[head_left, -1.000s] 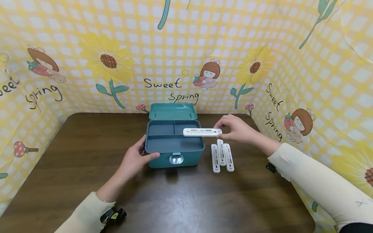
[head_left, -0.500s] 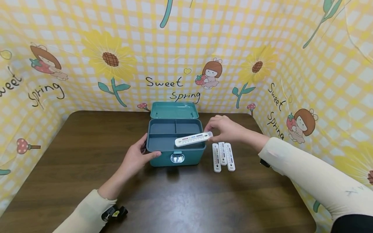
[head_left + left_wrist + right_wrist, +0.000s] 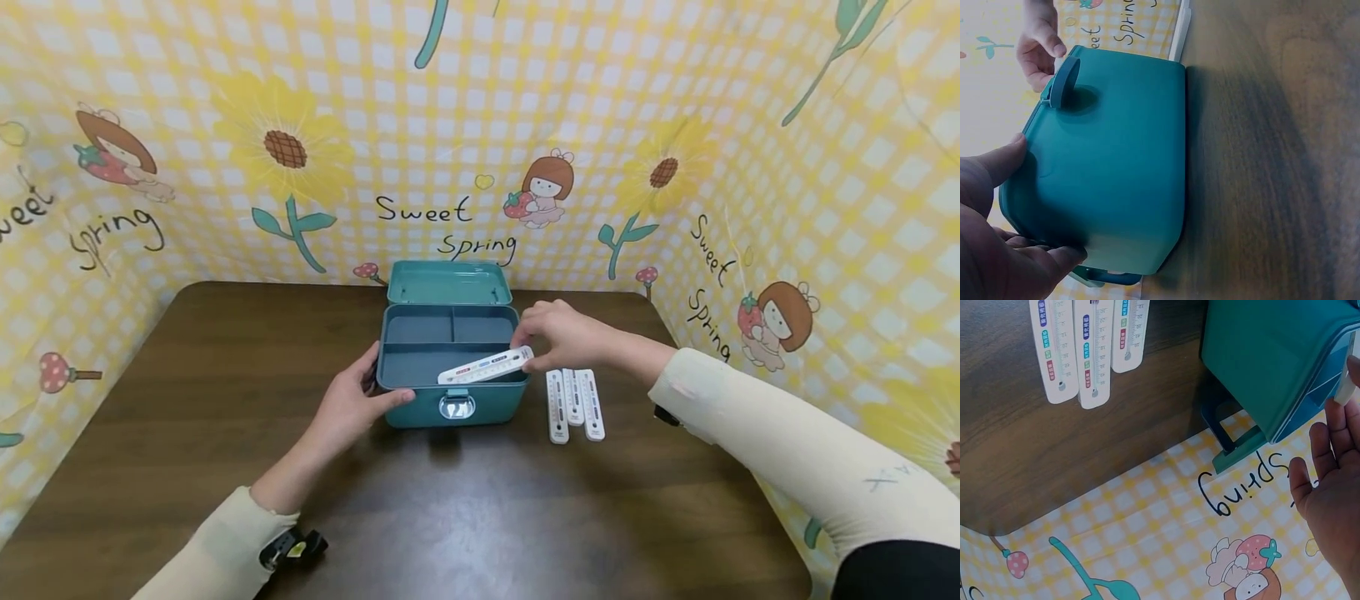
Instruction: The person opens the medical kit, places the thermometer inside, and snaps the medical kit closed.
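A teal storage box (image 3: 491,410) stands on the table with its lid (image 3: 450,283) raised at the back. Its grey inner tray (image 3: 408,364) has two small compartments behind one long front compartment. My left hand (image 3: 347,410) grips the box's left side, thumb at the front; the left wrist view shows the fingers spread around its wall (image 3: 1110,169). Between thumb and fingers, my right hand (image 3: 561,335) pinches one end of a white thermometer (image 3: 483,367). It slants over the front compartment, its far end low at the front rim. The right wrist view shows that hand (image 3: 1341,512) beside the rim.
Three more white thermometers lie side by side right of the box: a left one (image 3: 557,408), a middle one (image 3: 573,398) and a right one (image 3: 593,407). A patterned yellow checked cloth (image 3: 330,108) hangs behind the brown table (image 3: 465,533) and along its sides.
My right hand has moved left and slightly down, bringing the thermometer from above the tray's right side into the front compartment's area, now slanted. My left hand stays on the box.
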Demonstrator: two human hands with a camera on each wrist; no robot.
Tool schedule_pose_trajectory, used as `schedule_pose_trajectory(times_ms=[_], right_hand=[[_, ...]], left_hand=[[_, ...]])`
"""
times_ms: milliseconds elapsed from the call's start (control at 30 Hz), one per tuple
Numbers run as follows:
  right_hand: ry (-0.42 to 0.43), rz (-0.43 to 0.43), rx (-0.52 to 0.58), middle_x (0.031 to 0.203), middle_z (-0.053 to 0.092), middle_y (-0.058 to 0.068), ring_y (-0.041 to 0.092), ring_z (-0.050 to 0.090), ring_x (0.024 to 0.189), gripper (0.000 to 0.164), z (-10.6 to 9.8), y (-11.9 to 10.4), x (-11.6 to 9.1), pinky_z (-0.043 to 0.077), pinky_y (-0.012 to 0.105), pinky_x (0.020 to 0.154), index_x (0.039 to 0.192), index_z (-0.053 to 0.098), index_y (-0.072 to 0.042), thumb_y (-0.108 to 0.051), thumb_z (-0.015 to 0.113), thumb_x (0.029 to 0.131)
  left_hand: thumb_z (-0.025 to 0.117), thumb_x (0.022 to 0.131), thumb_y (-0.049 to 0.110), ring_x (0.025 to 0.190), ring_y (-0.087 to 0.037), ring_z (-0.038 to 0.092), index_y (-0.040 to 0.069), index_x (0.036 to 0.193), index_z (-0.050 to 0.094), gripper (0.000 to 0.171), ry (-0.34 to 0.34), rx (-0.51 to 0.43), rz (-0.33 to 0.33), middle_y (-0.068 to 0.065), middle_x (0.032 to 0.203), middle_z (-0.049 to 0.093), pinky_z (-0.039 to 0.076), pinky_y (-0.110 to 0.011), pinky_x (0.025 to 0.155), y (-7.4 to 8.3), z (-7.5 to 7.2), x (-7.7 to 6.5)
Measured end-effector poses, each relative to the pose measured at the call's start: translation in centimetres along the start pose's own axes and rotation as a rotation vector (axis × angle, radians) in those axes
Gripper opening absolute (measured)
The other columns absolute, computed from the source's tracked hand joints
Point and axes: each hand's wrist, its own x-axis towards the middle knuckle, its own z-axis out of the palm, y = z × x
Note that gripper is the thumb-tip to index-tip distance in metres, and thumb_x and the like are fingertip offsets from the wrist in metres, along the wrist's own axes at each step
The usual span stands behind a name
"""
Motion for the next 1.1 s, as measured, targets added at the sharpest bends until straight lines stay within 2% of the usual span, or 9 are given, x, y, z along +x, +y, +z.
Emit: schedule_pose_trajectory(times_ms=[167, 433, 633, 1100], right_hand=[[-0.048, -0.011, 0.027, 0.107, 0.067, -0.013, 0.014, 0.053, 0.109, 0.027, 0.1, -0.2, 0.3, 0.035, 0.039, 0.094, 0.111, 0.075, -0.024, -0.031, 0.084, 0.086], [-0.077, -0.097, 0.037, 0.105, 0.065, -0.012, 0.02, 0.055, 0.11, 0.029, 0.3, -0.3, 1.7, 0.035, 0.04, 0.096, 0.113, 0.074, -0.022, -0.027, 0.085, 0.086], [-0.097, -0.115, 0.022, 0.103, 0.064, -0.013, 0.016, 0.054, 0.109, 0.029, 0.7, -0.5, 2.7, 0.034, 0.039, 0.098, 0.113, 0.074, -0.023, -0.029, 0.084, 0.086], [-0.138, -0.134, 0.022, 0.102, 0.065, -0.012, 0.017, 0.054, 0.109, 0.03, 1.4, -1.7, 4.5, 0.033, 0.039, 0.1, 0.115, 0.074, -0.023, -0.032, 0.082, 0.089]], left_hand=[[0.081, 0.086, 0.05, 0.145, -0.037, 0.045, 0.018, 0.165, 0.022, 0.104, -0.009, -0.022, -0.003, -0.014, 0.163, 0.038, 0.043, -0.053, 0.111, 0.0, 0.3, 0.0], [0.081, 0.086, 0.049, 0.144, -0.036, 0.046, 0.018, 0.165, 0.023, 0.102, 0.009, -0.023, 0.01, -0.013, 0.162, 0.04, 0.044, -0.053, 0.111, 0.1, 0.0, 0.0], [0.081, 0.085, 0.052, 0.145, -0.036, 0.045, 0.017, 0.165, 0.022, 0.105, 0.004, -0.025, 0.014, -0.013, 0.163, 0.038, 0.043, -0.052, 0.112, -0.1, -0.1, 0.0], [0.081, 0.085, 0.051, 0.143, -0.035, 0.047, 0.017, 0.164, 0.025, 0.103, 0.009, -0.033, 0.022, -0.012, 0.161, 0.042, 0.044, -0.052, 0.111, -0.4, -0.2, -0.3]])
